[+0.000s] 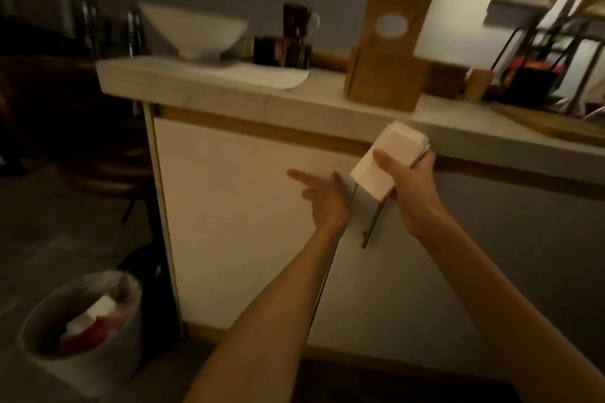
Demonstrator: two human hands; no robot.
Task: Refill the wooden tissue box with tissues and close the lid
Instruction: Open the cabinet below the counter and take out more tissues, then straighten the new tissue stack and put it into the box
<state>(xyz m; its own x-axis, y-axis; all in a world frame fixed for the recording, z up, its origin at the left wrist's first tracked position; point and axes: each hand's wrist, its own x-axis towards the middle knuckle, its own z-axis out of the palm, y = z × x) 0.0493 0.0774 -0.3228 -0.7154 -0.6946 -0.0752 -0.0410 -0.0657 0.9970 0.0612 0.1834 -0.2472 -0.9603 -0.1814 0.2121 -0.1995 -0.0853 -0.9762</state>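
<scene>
two bare forearms come into view from the 6 o'clock edge, each ending in one of the hands. the left hand (322, 198) and the right hand (406, 181) wear no gloves, and no rings, watch or bracelet show on the fingers or wrists. no sleeve reaches as far as the frame shows; both arms are uncovered from the lower edge to the wrists. motion blur softens finer detail.

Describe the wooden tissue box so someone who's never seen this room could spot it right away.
Find the pale stone counter running above the white cabinet doors. Right of the big white bowl and the dark jars stands the wooden tissue box, directly above the tissue stack held in the right hand. Its lid stands upright, and only it has an oval hole.
</scene>
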